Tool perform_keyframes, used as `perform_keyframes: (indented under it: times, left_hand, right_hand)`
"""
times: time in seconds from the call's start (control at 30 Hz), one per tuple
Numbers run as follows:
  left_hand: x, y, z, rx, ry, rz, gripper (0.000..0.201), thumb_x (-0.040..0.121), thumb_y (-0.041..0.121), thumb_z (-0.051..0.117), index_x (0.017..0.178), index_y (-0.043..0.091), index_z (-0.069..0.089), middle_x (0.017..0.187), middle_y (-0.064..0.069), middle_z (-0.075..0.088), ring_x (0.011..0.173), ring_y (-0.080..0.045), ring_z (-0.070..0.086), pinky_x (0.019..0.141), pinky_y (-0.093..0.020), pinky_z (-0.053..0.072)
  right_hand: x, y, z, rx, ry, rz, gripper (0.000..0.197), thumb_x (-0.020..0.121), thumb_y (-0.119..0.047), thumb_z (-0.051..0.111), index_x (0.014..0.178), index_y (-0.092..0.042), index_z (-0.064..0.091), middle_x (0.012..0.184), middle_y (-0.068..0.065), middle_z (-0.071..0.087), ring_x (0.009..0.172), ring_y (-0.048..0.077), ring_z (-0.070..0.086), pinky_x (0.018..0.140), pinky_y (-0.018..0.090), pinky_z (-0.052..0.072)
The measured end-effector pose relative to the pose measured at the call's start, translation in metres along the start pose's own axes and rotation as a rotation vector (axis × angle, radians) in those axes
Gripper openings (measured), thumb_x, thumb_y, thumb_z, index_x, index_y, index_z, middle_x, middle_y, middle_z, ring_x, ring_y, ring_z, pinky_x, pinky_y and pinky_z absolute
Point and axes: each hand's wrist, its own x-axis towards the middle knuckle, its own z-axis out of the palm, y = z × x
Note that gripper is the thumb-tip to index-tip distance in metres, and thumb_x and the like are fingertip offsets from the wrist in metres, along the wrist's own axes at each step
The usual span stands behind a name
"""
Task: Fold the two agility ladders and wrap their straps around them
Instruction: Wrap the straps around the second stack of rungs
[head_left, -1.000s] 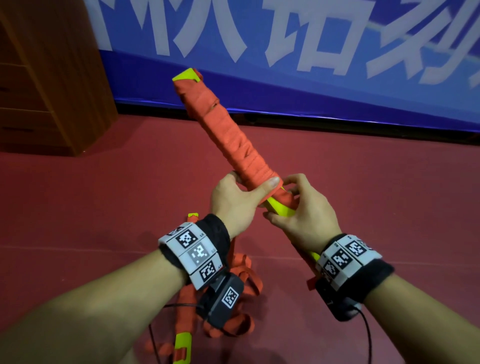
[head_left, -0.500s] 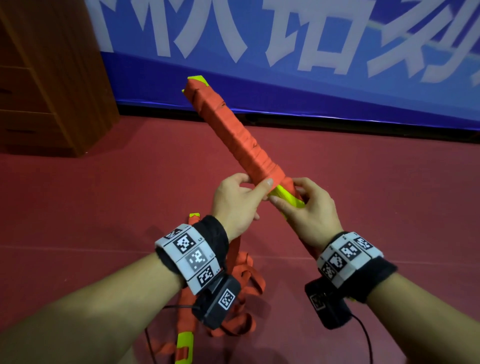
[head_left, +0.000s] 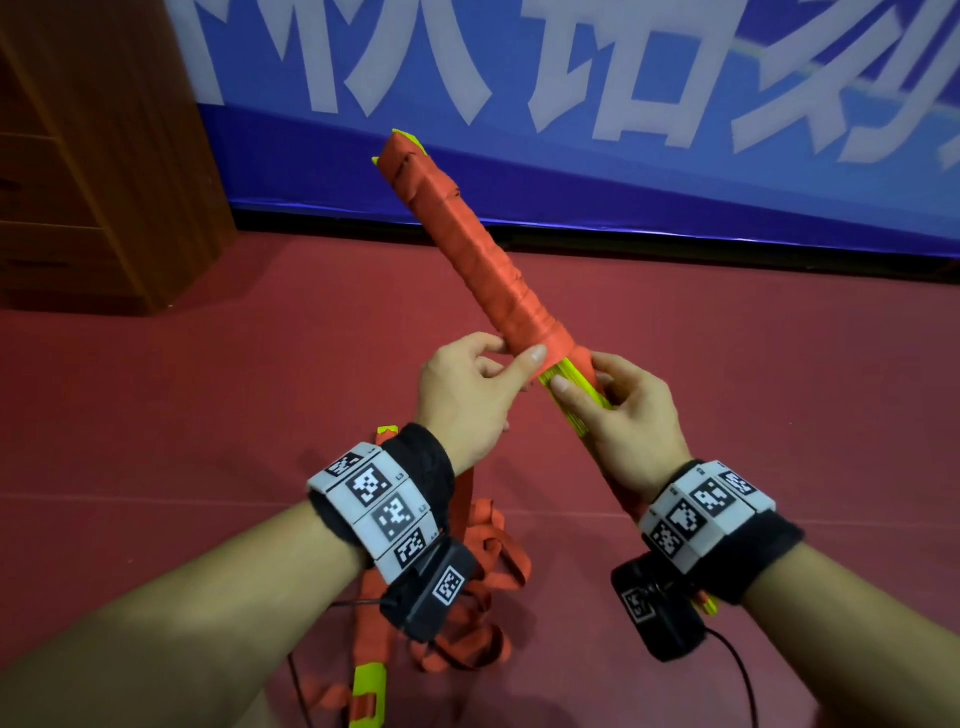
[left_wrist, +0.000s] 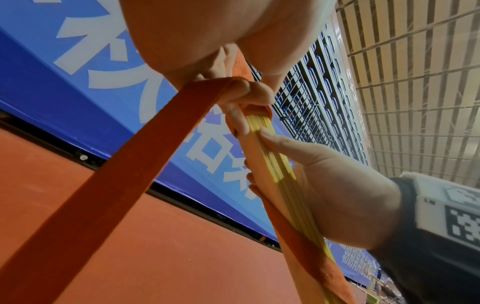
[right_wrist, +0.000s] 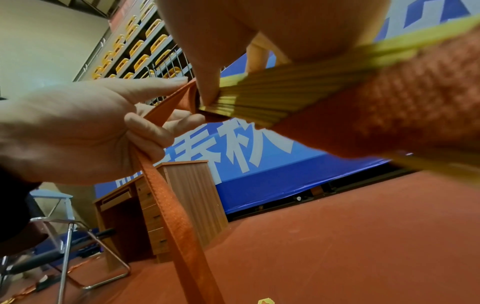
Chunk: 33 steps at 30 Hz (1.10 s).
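Observation:
A folded agility ladder (head_left: 467, 244), a bundle of yellow rungs wound in orange strap, slants up and away from me. My right hand (head_left: 618, 415) grips its bare yellow lower end (head_left: 571, 384). My left hand (head_left: 467, 400) pinches the orange strap (left_wrist: 109, 174) at the lower edge of the winding, thumb pressed on the wrap. In the left wrist view the strap runs taut from those fingers down toward the camera. The second ladder (head_left: 467, 587) lies loose on the floor under my left wrist, orange straps tangled, yellow rung ends (head_left: 369, 686) showing.
Red sports floor (head_left: 208, 395) all around. A blue banner wall (head_left: 571, 130) stands close behind. A wooden desk with drawers (head_left: 88, 156) sits at the left. The right wrist view shows a folding metal chair (right_wrist: 67, 246) beside that desk.
The bundle has turned in my hands and its top has swung slightly right. The wrap has advanced down, and more bare yellow shows under my right thumb.

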Motion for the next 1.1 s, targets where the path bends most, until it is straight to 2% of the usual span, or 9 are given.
perform_keyframes:
  times: [0.2,0.33,0.43,0.53,0.63,0.8,0.9,0.97,1.1]
  left_hand:
    - [0.001,0.004,-0.002,-0.058,-0.014,0.019,0.028,0.092,0.038,0.073,0.104,0.015,0.064,0.085,0.004,0.074,0.041,-0.004,0.056,0.041,-0.017,0.041]
    - [0.006,0.003,-0.006,-0.098,-0.063,0.007,0.031,0.093,0.034,0.072,0.106,0.01,0.057,0.062,0.014,0.067,0.038,-0.012,0.052,0.044,-0.02,0.042]
    - [0.008,0.002,-0.009,-0.143,-0.111,0.002,0.032,0.094,0.03,0.072,0.107,0.01,0.051,0.064,0.006,0.067,0.038,-0.014,0.05,0.043,-0.02,0.04]
    - [0.009,0.002,-0.011,-0.196,-0.125,-0.015,0.034,0.092,0.028,0.074,0.106,0.009,0.049,0.066,0.003,0.068,0.037,-0.014,0.047,0.041,-0.021,0.04]
    - [0.008,0.002,-0.01,-0.189,-0.095,-0.014,0.04,0.089,0.03,0.077,0.106,0.006,0.05,0.058,0.005,0.067,0.036,-0.013,0.046,0.043,-0.022,0.04]
    - [0.003,0.004,-0.004,-0.307,-0.049,-0.096,0.04,0.081,0.025,0.086,0.098,0.011,0.053,0.069,-0.008,0.073,0.038,-0.012,0.045,0.044,-0.021,0.04]
    - [0.002,0.004,0.0,-0.326,-0.004,-0.097,0.041,0.076,0.023,0.089,0.091,0.011,0.052,0.064,-0.007,0.067,0.037,-0.012,0.046,0.043,-0.02,0.039]
    - [0.002,0.002,0.002,-0.313,0.046,-0.09,0.043,0.073,0.025,0.091,0.086,0.013,0.051,0.059,-0.005,0.062,0.035,-0.013,0.048,0.042,-0.02,0.037]
    - [0.002,0.0,0.004,-0.267,0.075,-0.091,0.045,0.072,0.029,0.092,0.084,0.015,0.051,0.056,-0.006,0.06,0.035,-0.014,0.051,0.047,-0.025,0.04]
  right_hand:
    - [-0.003,-0.006,0.007,0.081,-0.009,-0.033,0.018,0.095,-0.024,0.072,0.112,-0.02,0.072,0.094,0.002,0.078,0.083,0.008,0.07,0.073,0.024,0.055]
    - [-0.004,-0.008,0.009,0.13,-0.037,-0.022,0.017,0.097,-0.025,0.068,0.111,-0.017,0.073,0.091,0.001,0.077,0.084,0.01,0.07,0.08,0.032,0.058]
    - [-0.004,-0.01,0.008,0.142,-0.068,-0.004,0.019,0.099,-0.03,0.066,0.109,-0.016,0.073,0.091,0.016,0.075,0.079,0.019,0.07,0.076,0.039,0.056]
    - [-0.003,-0.01,0.009,0.157,-0.107,0.013,0.032,0.093,-0.039,0.064,0.11,-0.014,0.074,0.087,0.014,0.075,0.078,0.02,0.069,0.08,0.043,0.059]
    - [-0.001,-0.01,0.008,0.145,-0.142,0.021,0.034,0.089,-0.041,0.062,0.107,-0.014,0.074,0.081,0.003,0.071,0.077,0.017,0.068,0.076,0.039,0.059]
    - [0.0,-0.006,0.005,-0.123,-0.183,-0.067,0.037,0.076,-0.053,0.071,0.102,-0.027,0.067,0.075,-0.007,0.067,0.069,0.01,0.06,0.068,0.035,0.05]
    - [0.002,0.001,0.003,-0.261,-0.109,-0.085,0.047,0.073,-0.055,0.075,0.113,-0.032,0.063,0.086,-0.007,0.071,0.074,0.01,0.066,0.071,0.036,0.053]
    - [0.002,0.001,0.0,-0.325,-0.031,-0.062,0.052,0.074,-0.052,0.083,0.117,-0.037,0.06,0.091,-0.009,0.071,0.076,0.002,0.066,0.069,0.025,0.052]
    - [0.0,0.002,0.0,-0.391,0.034,-0.053,0.04,0.072,-0.051,0.086,0.101,-0.033,0.065,0.082,-0.011,0.071,0.072,0.001,0.065,0.064,0.023,0.05]
